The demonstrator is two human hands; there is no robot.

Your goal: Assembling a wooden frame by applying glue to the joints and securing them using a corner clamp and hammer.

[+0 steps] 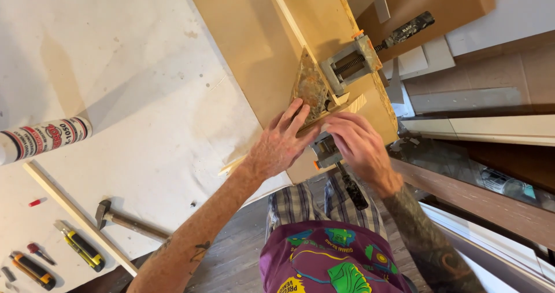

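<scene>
Where 2 fibreboard panels (254,44) meet at a corner on the white bench (133,79), the left hand (283,142) lies flat with its fingers spread over a worn triangular corner square (309,85), gripping nothing and only pressing on the square and the thin wooden strip (347,106) beside it; the right hand (358,145) curls over the near clamp (326,151) at the panel edge, fingers bent around its grey body, though how tightly it grips cannot be told. The clamp's black handle (352,190) hangs below the hand. A second grey clamp (352,61) with an orange tip sits just beyond the square, holding the upright panel. On the bench to the left lie a sealant cartridge (43,138), a long wooden batten (78,215), a hammer (124,219) and 2 yellow utility knives (81,247)
</scene>
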